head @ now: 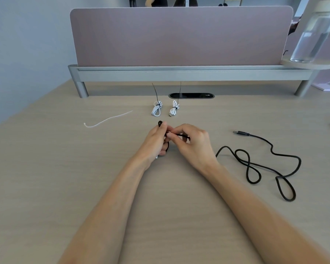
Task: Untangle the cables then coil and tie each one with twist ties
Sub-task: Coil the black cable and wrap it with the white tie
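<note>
A long black cable (259,164) lies in loose loops on the wooden desk (46,168) at the right, its USB plug (240,133) pointing left. My left hand (154,141) grips a small folded loop of its other end, which pokes out above my fingers. My right hand (191,141) pinches the black strand just right of that loop. Two white cables, each coiled and tied with a black tie, lie farther back: one (156,109) on the left, one (174,109) on the right. A loose white tie (107,119) lies at the left.
A mauve divider panel (179,35) on a grey rail closes the desk's far side, with a black cable slot (191,95) just before it. A clear water bottle (312,37) stands on a round shelf at the far right.
</note>
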Action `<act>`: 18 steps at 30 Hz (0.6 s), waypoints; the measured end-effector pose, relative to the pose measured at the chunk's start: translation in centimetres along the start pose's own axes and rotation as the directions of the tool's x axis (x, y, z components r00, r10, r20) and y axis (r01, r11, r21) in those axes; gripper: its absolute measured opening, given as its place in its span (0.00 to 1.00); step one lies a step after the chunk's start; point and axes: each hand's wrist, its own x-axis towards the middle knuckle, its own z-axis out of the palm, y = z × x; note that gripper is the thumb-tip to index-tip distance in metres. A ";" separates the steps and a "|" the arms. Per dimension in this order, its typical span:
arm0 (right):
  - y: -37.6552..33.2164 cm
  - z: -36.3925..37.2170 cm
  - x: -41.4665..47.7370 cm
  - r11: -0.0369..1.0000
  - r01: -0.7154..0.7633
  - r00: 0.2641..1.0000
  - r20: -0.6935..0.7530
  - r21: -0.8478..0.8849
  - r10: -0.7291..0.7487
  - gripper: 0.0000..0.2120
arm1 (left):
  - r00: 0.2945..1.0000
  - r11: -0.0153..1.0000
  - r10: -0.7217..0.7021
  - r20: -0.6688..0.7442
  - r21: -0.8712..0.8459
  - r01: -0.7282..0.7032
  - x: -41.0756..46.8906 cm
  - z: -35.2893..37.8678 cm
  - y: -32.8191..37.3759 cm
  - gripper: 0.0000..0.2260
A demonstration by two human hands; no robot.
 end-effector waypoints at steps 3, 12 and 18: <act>-0.1 0.2 -0.5 0.993 0.117 0.992 0.045 -0.003 -0.117 0.05 | 0.994 0.994 0.008 -0.113 -0.107 -0.021 0.4 -0.2 -0.2 0.18; -0.5 0.4 -1.0 0.993 0.118 0.932 0.343 0.006 -0.113 0.08 | 0.950 0.974 -0.031 -0.310 -0.225 -0.041 0.7 -1.1 0.2 0.17; -0.2 0.6 -1.0 0.997 0.080 0.921 0.383 0.007 -0.077 0.08 | 0.931 0.975 0.003 -0.364 -0.206 -0.084 0.9 -1.0 -0.2 0.17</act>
